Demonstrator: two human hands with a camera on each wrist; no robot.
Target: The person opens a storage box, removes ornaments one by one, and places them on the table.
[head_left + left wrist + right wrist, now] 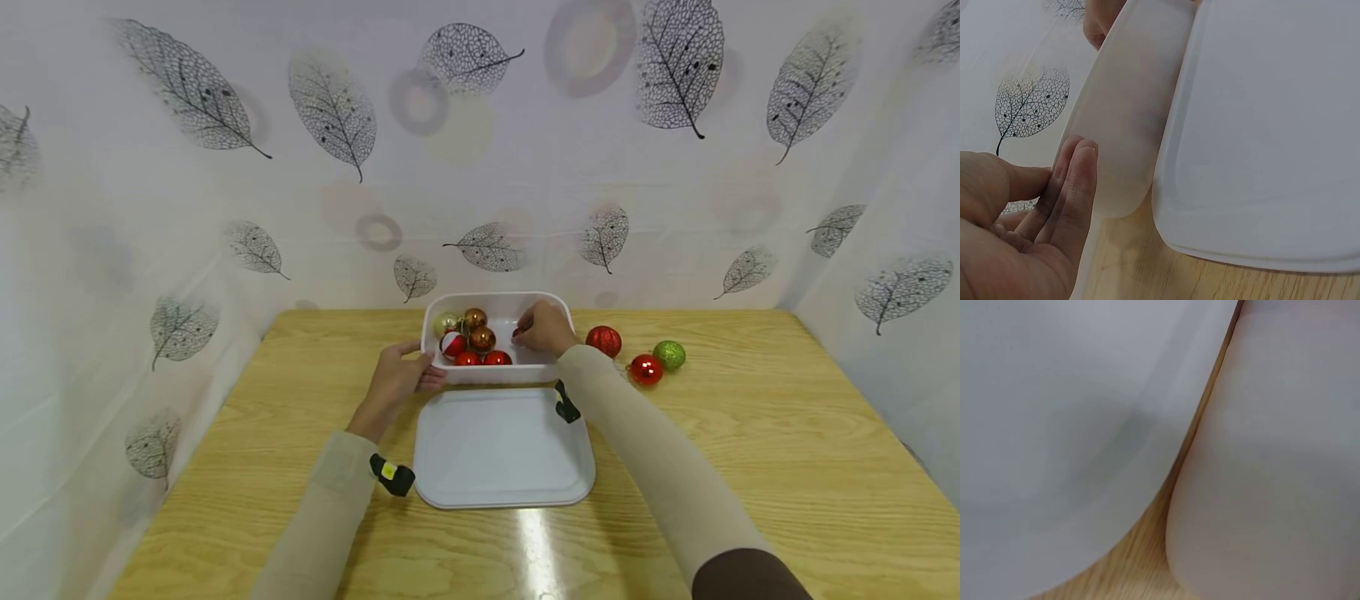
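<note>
Cream right sleeve (645, 450) nearest. Right hand (547, 328) pinches red bauble (517, 332) inside white plastic box (502, 375); left hand (393, 375), fingers fairly straight, touches corner. Bauble likely light, slick, fragile: hold gently around middle.

Above the right hand (546, 329), access was open. Left of its fingers, a bare strip of the white box (495, 376) allowed passage up to the clustered baubles (482, 338). Right of them, the box wall and the red glitter bauble (603, 341) obstructed low passage. On their near side, the lid (504, 450) left only a narrow gap.
</note>
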